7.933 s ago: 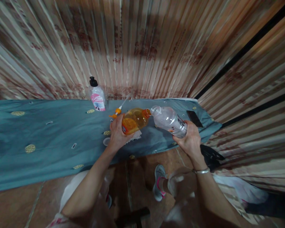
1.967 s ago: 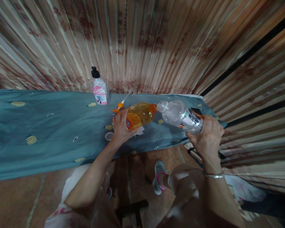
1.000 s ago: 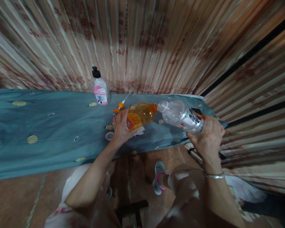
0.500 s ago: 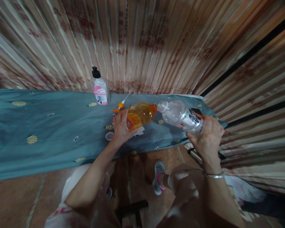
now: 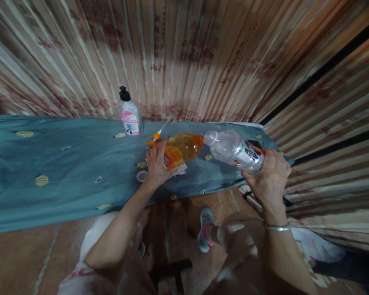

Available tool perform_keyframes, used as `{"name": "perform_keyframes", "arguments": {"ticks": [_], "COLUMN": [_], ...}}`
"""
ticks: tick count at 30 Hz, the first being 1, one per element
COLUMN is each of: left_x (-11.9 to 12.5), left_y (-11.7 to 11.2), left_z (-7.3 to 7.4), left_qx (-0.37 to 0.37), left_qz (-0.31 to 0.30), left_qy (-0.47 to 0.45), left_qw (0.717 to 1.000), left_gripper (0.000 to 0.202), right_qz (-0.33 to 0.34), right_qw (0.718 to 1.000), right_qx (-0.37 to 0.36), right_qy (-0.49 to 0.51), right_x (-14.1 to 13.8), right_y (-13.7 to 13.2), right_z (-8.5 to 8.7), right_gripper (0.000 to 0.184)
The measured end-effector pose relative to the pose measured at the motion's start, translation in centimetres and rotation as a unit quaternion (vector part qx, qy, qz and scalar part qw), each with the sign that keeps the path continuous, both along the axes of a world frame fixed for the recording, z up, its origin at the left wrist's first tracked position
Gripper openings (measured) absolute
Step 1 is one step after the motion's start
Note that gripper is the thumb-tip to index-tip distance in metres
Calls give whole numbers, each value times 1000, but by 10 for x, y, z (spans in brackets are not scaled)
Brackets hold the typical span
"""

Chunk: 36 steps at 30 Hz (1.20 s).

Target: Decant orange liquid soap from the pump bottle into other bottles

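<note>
My left hand (image 5: 158,164) is wrapped round the lower end of an orange see-through bottle (image 5: 184,148), tilted with its neck to the right. In my right hand (image 5: 267,175) is a clear plastic bottle (image 5: 229,146) with a silver and black label, held by its base end and leaning to the left. The two open mouths meet or nearly meet; I cannot tell whether they touch. Just beyond my left hand lies an orange pump head (image 5: 156,137) with a thin clear tube. A small whitish cap (image 5: 142,176) rests beside my left wrist.
A clear bottle with black top and pink label (image 5: 130,116) stands at the back of the teal cloth-covered table (image 5: 80,164). Crumpled white paper (image 5: 181,169) lies under the orange bottle. Pleated curtains (image 5: 184,61) hang behind and right. A dark object (image 5: 254,144) sits behind the clear bottle.
</note>
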State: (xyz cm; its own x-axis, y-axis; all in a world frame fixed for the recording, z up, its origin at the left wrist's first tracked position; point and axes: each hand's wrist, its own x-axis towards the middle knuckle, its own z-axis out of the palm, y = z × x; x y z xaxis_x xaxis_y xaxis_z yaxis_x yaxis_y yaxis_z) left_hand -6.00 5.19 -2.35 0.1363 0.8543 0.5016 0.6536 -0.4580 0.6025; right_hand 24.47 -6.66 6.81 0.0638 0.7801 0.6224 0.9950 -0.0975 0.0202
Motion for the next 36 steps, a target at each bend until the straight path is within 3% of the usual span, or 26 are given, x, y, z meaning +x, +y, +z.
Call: {"name": "perform_keyframes", "arguments": {"ticks": [36], "left_x": [-1], "left_y": [1], "left_z": [-3], "left_qx": [6], "left_qz": [-4], "left_qy": [9], "left_qw": [1000], "left_gripper": [99], "right_qz": [-8], "right_qw": [1000], "right_qx": [0], "right_qy": [-10], "right_x": [-3], "right_y": [-1], "right_z": [3], "right_gripper": [72]}}
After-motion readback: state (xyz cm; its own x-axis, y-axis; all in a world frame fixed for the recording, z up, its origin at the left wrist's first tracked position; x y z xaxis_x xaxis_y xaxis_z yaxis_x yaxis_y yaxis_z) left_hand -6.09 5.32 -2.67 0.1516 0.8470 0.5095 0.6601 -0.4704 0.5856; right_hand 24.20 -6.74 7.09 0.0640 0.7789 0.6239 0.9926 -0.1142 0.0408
